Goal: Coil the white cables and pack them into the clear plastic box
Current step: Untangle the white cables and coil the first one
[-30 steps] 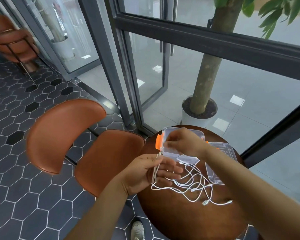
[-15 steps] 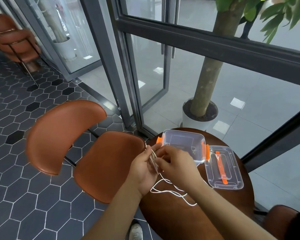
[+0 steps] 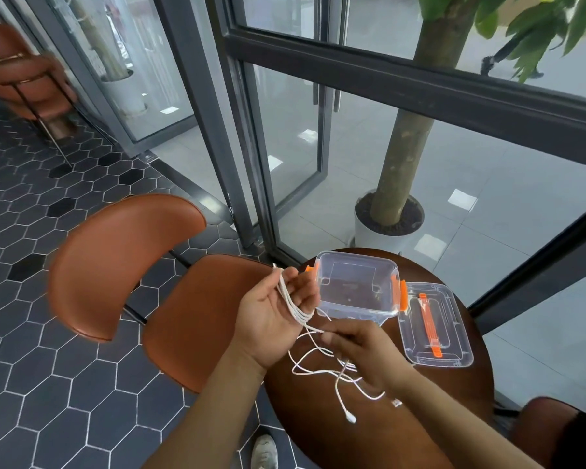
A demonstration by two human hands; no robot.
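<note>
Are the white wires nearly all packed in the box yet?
Not yet. Done: the clear plastic box stands open, its lid beside it. In hand: a few loops of the white cables lie across the left hand while the right hand pinches the next stretch. Left: the loose tangle on the table needs coiling, and nothing white shows in the box.

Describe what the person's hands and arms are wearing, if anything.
Nothing visible. The left hand and right hand have no gloves, rings or watch. The left forearm and right forearm are uncovered, with no sleeve showing up to the frame edge.
</note>
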